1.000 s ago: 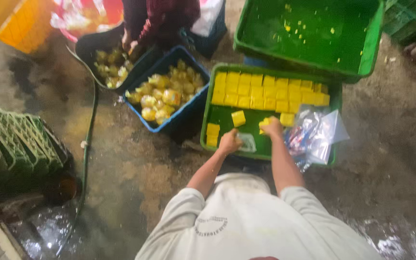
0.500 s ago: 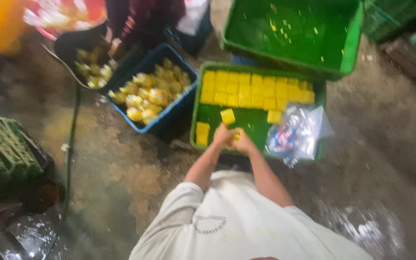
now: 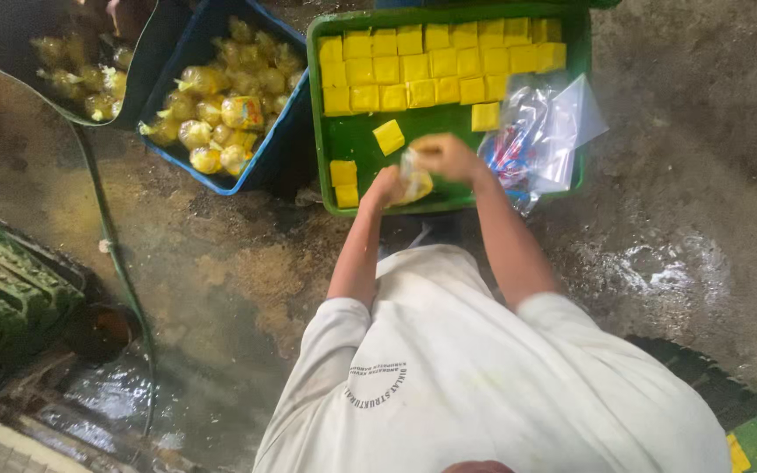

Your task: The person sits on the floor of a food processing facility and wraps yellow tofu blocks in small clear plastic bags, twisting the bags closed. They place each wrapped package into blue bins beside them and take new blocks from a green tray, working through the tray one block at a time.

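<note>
A green crate [image 3: 357, 142] on the wet floor holds rows of yellow tofu squares [image 3: 431, 61], with a few loose squares near its front. Over the crate's front edge my left hand [image 3: 385, 187] and my right hand [image 3: 442, 156] both grip a small clear plastic bag with yellow tofu [image 3: 415, 182] inside it. A pile of empty clear plastic bags [image 3: 541, 131] lies in the crate's right end, just right of my right hand.
A blue crate [image 3: 284, 131] of filled tofu bags sits left of the green one. A black tub [image 3: 10, 35] with more bags is at top left, another person's hand [image 3: 124, 13] over it. A hose [image 3: 116, 254] crosses the wet floor. Green crates [image 3: 6, 293] stack at left.
My hands came together over the crate's front edge and now hold a filled bag. The view moved closer, so the far green crate left the frame.
</note>
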Demonstrator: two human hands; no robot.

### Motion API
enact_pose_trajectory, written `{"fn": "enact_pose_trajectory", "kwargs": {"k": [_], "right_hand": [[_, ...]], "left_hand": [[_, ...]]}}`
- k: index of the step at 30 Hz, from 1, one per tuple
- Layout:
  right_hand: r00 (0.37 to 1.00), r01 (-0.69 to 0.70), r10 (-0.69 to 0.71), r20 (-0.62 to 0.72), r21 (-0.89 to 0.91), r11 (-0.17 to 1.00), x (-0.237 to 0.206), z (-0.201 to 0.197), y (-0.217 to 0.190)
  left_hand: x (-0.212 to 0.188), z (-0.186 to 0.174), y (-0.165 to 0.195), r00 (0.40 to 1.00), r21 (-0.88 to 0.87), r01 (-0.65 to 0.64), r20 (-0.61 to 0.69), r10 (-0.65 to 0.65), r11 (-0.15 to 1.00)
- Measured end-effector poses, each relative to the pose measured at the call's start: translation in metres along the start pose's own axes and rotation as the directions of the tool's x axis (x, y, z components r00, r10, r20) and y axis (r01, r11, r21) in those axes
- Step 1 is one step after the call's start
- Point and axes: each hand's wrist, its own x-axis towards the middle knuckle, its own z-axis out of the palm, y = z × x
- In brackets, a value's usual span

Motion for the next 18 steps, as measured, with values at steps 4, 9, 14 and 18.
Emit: {"fn": "enact_pose_trajectory", "kwargs": {"k": [4,9,14,18], "right_hand": [[0.746,-0.660,0.539,-0.390,-0.328,0.676,0.066,0.033,-0.008],[0.883,-0.385,0.147,-0.445,-0.510,0.769,0.063,0.070,0.002],[0.805,-0.363,0.573,-0.152,0.638,0.679,-0.002,0.025,0.021],[0.926,-0.130,0.376,-0.033,0.907,0.400,-0.086,-0.006,0.010]], "left_hand": [[-0.013,0.020,0.002,0.996,-0.068,-0.077,-0.059,0.073,0.995],[-0.028,0.042,-0.010,0.919,0.169,-0.146,-0.342,0.197,0.975],[-0.054,0.046,-0.023,0.912,-0.109,0.012,-0.406,-0.056,0.994],[-0.063,0.045,-0.027,0.958,-0.302,0.091,-0.232,-0.166,0.949]]}}
